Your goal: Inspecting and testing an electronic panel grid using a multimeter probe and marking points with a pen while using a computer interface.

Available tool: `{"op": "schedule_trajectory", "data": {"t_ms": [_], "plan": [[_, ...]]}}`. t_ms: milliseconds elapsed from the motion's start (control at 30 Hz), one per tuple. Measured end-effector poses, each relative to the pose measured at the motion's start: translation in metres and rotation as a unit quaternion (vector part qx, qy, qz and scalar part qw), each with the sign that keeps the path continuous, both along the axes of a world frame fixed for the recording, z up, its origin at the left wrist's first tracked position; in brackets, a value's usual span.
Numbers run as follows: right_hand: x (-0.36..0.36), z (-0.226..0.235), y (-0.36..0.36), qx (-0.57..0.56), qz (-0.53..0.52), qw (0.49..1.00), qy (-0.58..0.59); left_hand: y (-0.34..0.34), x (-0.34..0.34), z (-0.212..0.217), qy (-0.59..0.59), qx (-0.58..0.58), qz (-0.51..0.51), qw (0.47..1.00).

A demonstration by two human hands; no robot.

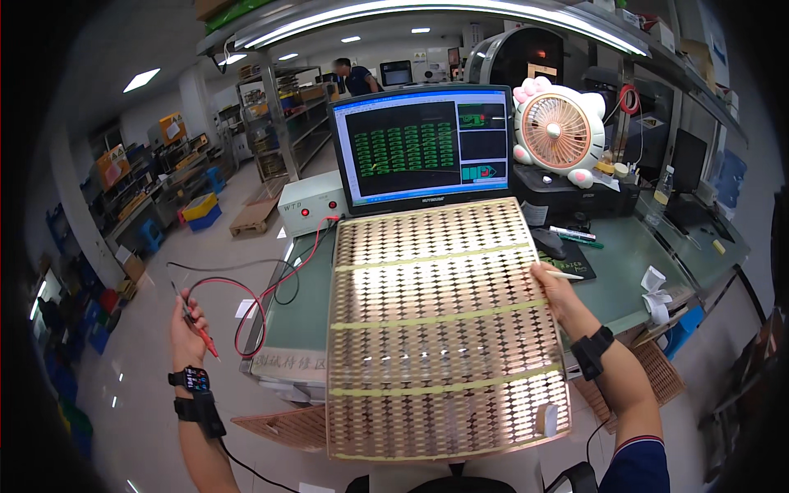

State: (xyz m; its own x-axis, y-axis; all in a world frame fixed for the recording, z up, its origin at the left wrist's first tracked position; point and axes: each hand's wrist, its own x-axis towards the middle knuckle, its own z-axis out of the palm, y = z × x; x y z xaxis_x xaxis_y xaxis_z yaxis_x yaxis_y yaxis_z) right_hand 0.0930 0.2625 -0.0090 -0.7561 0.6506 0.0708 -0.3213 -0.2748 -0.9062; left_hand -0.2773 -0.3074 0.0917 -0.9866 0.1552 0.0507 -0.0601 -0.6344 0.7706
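A large copper-coloured flexible circuit panel (440, 329) with rows of small repeated patterns and yellow tape strips fills the middle, tilted up over the green bench. My right hand (552, 289) grips its right edge and also holds a thin white pen. My left hand (187, 327) is out to the left, away from the panel, holding a red test probe and a black test probe whose red and black leads (271, 292) run to a white tester box (310, 205).
A laptop (423, 148) showing green rows stands behind the panel. A pink cat-shaped fan (559, 130) sits on a black printer at the right. Markers and tape rolls (655, 304) lie on the bench. More copper panels (279, 427) lie lower left. A person stands far back.
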Motion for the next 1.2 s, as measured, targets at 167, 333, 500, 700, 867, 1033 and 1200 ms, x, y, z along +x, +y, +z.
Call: {"op": "schedule_trajectory", "data": {"t_ms": [167,333,500,700,867,1033,1200], "plan": [[-0.026,0.017,-0.036,0.035,0.004,0.998,-0.053,0.032,0.015,-0.016,0.055,-0.029,-0.009,0.998],[-0.035,0.018,-0.036,0.181,-0.055,0.965,-0.184,0.05,-0.008,-0.038,0.046,0.093,0.022,0.994],[-0.036,0.034,-0.044,0.267,-0.081,0.928,-0.247,0.093,-0.004,-0.043,-0.029,0.262,-0.033,0.964],[-0.03,0.026,-0.027,0.409,-0.084,0.832,-0.366,0.138,0.041,-0.01,-0.063,0.302,-0.049,0.95],[-0.028,0.027,-0.025,0.5,-0.096,0.762,-0.402,0.132,0.019,-0.031,-0.034,0.276,-0.067,0.958],[-0.024,0.037,-0.044,0.544,-0.074,0.709,-0.442,0.123,0.01,-0.044,-0.021,0.231,-0.096,0.968],[-0.023,0.044,-0.054,0.557,-0.018,0.682,-0.473,0.125,0.012,-0.048,-0.017,0.252,-0.139,0.958]]}}
